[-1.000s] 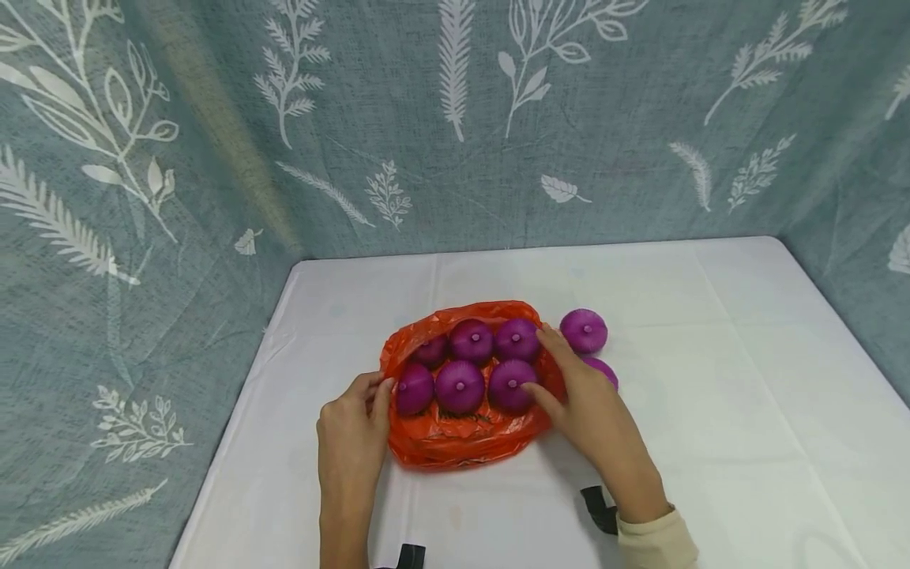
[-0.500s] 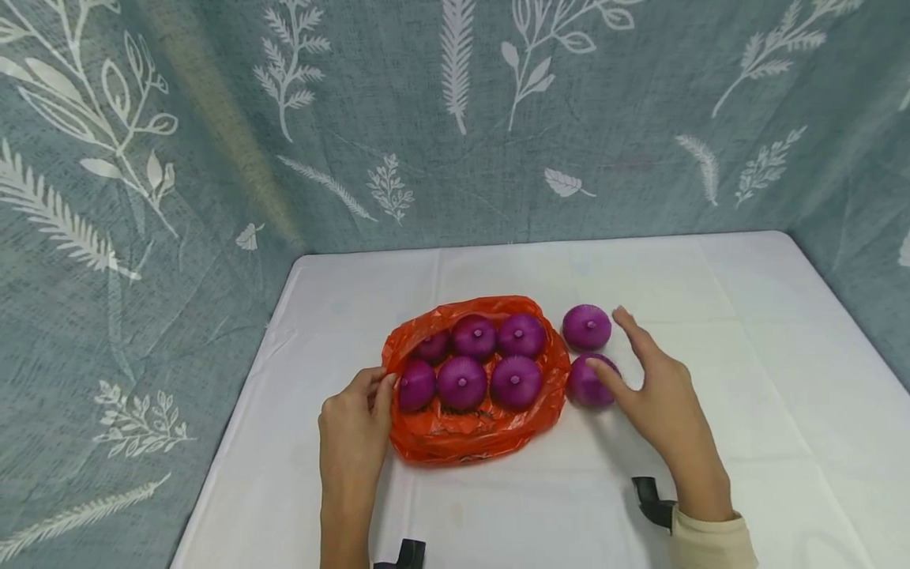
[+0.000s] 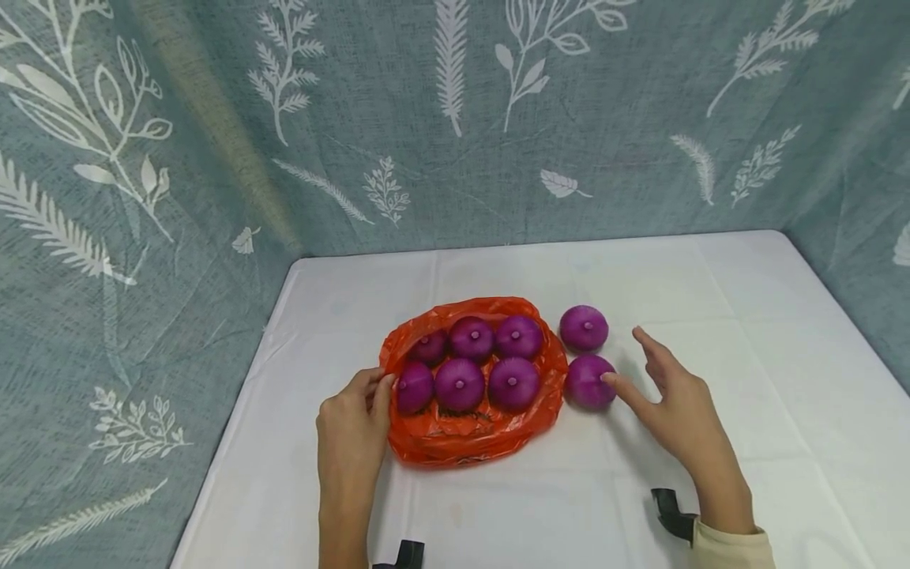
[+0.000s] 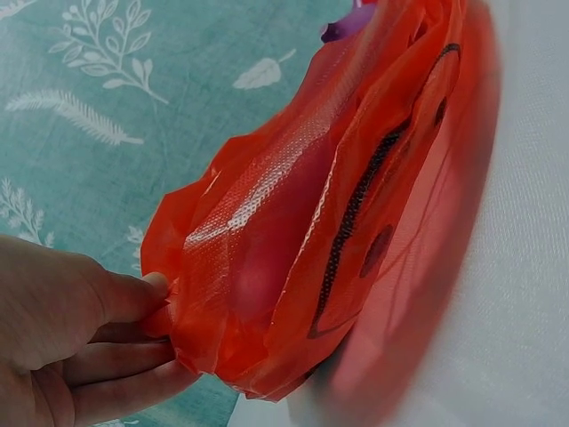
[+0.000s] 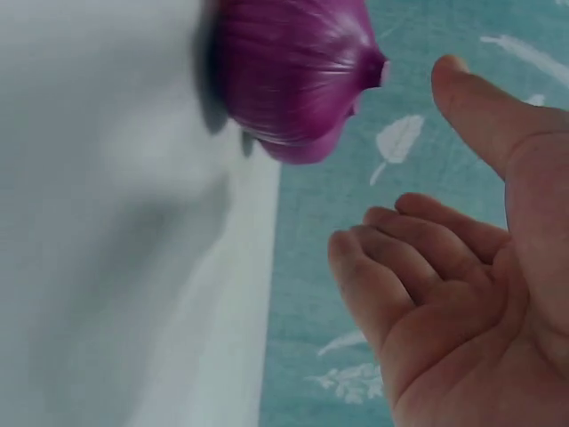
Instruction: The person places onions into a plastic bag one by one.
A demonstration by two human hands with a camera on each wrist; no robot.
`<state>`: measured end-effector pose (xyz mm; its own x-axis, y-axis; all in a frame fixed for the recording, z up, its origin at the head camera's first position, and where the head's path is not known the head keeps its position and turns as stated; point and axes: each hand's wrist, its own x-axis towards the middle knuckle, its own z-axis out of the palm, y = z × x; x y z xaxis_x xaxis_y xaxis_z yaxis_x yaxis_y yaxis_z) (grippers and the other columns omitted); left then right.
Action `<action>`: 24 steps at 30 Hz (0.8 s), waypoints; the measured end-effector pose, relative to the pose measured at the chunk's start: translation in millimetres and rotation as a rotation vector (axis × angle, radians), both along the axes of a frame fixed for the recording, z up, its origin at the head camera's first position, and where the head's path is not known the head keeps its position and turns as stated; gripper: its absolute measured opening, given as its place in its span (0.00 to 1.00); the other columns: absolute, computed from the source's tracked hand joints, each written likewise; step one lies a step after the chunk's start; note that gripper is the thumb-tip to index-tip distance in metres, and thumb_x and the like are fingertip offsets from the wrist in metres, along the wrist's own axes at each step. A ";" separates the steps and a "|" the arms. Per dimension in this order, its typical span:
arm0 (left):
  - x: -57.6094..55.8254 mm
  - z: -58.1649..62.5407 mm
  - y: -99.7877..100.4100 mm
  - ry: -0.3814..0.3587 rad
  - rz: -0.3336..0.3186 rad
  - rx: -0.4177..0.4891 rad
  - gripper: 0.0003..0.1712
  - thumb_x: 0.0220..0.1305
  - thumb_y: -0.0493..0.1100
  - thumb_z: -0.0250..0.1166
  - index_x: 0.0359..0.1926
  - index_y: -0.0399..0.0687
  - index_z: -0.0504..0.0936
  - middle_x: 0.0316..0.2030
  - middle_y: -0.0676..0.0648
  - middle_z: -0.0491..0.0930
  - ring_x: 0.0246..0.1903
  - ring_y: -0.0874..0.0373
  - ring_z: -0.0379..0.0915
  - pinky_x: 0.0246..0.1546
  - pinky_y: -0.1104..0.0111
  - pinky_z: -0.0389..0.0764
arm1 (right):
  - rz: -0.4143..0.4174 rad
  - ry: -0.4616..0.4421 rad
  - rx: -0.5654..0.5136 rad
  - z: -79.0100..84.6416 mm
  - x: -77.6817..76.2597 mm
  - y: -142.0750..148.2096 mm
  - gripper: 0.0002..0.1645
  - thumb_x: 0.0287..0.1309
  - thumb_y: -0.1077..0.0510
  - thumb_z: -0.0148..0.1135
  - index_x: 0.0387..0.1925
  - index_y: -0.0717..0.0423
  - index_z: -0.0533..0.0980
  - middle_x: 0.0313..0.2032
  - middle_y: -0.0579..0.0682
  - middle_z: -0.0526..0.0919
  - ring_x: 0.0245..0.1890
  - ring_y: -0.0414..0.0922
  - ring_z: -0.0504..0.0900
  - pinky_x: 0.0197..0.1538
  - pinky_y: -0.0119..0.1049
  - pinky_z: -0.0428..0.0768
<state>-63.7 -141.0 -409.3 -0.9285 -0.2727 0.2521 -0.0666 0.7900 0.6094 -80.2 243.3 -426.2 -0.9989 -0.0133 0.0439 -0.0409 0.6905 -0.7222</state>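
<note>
An orange-red plastic bag (image 3: 462, 442) lies with its mouth facing up, and several purple onions (image 3: 460, 386) show inside it in two rows. My left hand (image 3: 355, 431) pinches the bag's left rim between thumb and fingers; the left wrist view shows the bag's crinkled side (image 4: 258, 231) by the thumb tip. Two more onions rest on the table just right of the bag, a far onion (image 3: 584, 329) and a near onion (image 3: 591, 382). Beside the near one hovers my right hand (image 3: 678, 407), thumb and fingers spread, its palm holding nothing in the right wrist view.
A white cloth covers the table (image 3: 711, 379). Behind it and along both sides hangs a blue-green curtain (image 3: 626, 158) with white leaf prints. Black camera mounts (image 3: 671, 514) sit at both wrists.
My right hand has let go of the bag's right side and moved right, past the two loose onions, which are now in fuller view. The left hand stays on the rim.
</note>
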 end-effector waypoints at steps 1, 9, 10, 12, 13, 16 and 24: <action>0.3 -0.1 -0.3 0.004 0.000 0.001 0.14 0.72 0.40 0.70 0.53 0.35 0.88 0.40 0.37 0.91 0.37 0.44 0.89 0.43 0.52 0.90 | 0.009 -0.016 -0.004 -1.8 0.4 0.6 0.55 0.67 0.35 0.70 0.83 0.50 0.57 0.74 0.71 0.68 0.67 0.70 0.75 0.66 0.67 0.75; 0.6 -1.3 -0.6 -0.012 0.008 0.005 0.15 0.72 0.41 0.70 0.53 0.35 0.88 0.40 0.36 0.91 0.39 0.42 0.90 0.44 0.52 0.90 | 0.070 -0.080 -0.016 -18.0 1.3 -3.5 0.59 0.60 0.35 0.75 0.83 0.51 0.58 0.75 0.70 0.67 0.68 0.70 0.74 0.65 0.63 0.77; 0.6 -1.3 -0.7 -0.015 0.010 0.005 0.15 0.72 0.41 0.70 0.53 0.35 0.88 0.40 0.36 0.91 0.38 0.42 0.90 0.43 0.52 0.90 | 0.081 -0.079 -0.018 -19.8 1.0 -5.0 0.59 0.60 0.35 0.76 0.83 0.52 0.58 0.75 0.69 0.67 0.68 0.70 0.74 0.65 0.63 0.77; 0.9 -1.7 -1.1 -0.016 0.011 0.006 0.15 0.73 0.41 0.70 0.53 0.35 0.88 0.40 0.37 0.91 0.38 0.43 0.89 0.43 0.52 0.90 | 0.101 -0.077 -0.017 -22.8 0.4 -8.1 0.59 0.59 0.38 0.78 0.82 0.52 0.59 0.75 0.68 0.66 0.68 0.70 0.74 0.64 0.62 0.78; 1.0 -1.9 -1.3 -0.015 0.010 0.006 0.15 0.73 0.41 0.70 0.53 0.35 0.88 0.40 0.37 0.91 0.38 0.43 0.89 0.43 0.52 0.90 | 0.109 -0.076 -0.019 -23.9 0.1 -9.5 0.59 0.59 0.38 0.78 0.82 0.53 0.60 0.75 0.68 0.67 0.68 0.70 0.74 0.64 0.62 0.78; 1.2 -2.6 -2.4 -0.004 0.009 0.005 0.15 0.73 0.41 0.70 0.53 0.35 0.88 0.40 0.37 0.91 0.37 0.44 0.89 0.43 0.52 0.90 | 0.127 -0.069 -0.022 -27.7 -1.2 -12.6 0.58 0.58 0.42 0.80 0.81 0.55 0.61 0.75 0.67 0.68 0.68 0.69 0.75 0.65 0.60 0.77; 1.6 -4.0 -3.9 0.013 0.004 0.011 0.14 0.73 0.41 0.70 0.52 0.35 0.88 0.39 0.37 0.91 0.37 0.44 0.90 0.42 0.52 0.91 | 0.131 -0.016 -0.009 -32.8 -2.1 -17.4 0.52 0.56 0.51 0.82 0.76 0.61 0.66 0.72 0.67 0.72 0.67 0.66 0.77 0.65 0.57 0.78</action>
<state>-62.1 -144.9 -413.3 -0.9240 -0.2792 0.2614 -0.0617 0.7832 0.6187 -82.3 225.9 -459.0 -0.9893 -0.1432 0.0282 -0.1183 0.6737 -0.7295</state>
